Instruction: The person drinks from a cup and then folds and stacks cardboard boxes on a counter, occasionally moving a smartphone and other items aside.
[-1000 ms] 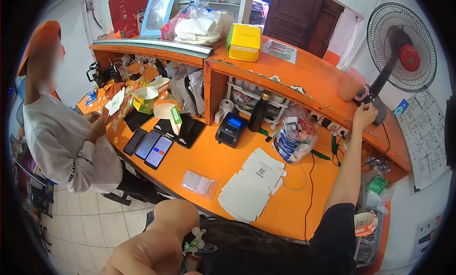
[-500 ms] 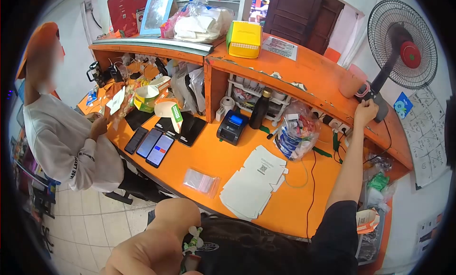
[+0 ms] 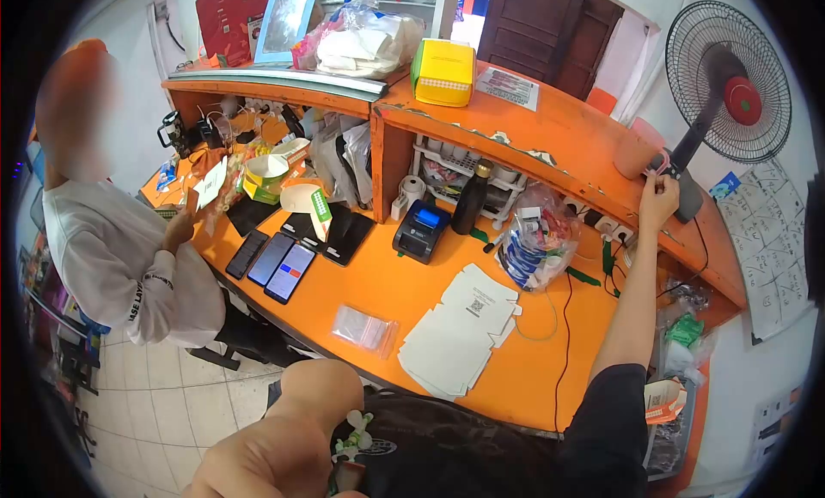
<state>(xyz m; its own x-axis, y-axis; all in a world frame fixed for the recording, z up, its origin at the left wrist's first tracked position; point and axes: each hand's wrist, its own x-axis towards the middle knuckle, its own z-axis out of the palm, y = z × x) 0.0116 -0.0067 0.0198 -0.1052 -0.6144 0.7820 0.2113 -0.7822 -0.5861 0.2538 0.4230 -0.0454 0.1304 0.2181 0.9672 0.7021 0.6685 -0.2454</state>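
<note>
My right hand reaches to the ledge at the right, at the base of the standing fan. Its fingers are bent and pressed together, close to a pink loop at the fan's neck. Whatever the fingertips grip is too small to make out. A pinkish cup-shaped container stands just left of the fan's neck. My left arm is bent at the bottom left, very close to the camera, and its fingers do not show. Below my right forearm lies a stack of flat white box blanks with a printed code.
On the orange counter are several phones, a small black printer, a dark bottle, a stuffed plastic bag and a clear packet. A black cable crosses it. Another person stands at the left.
My right hand has shifted slightly upward toward the pink loop, its fingers more upright. Less of the blue card beside the fan shows. The other person's head has turned or tilted a little.
</note>
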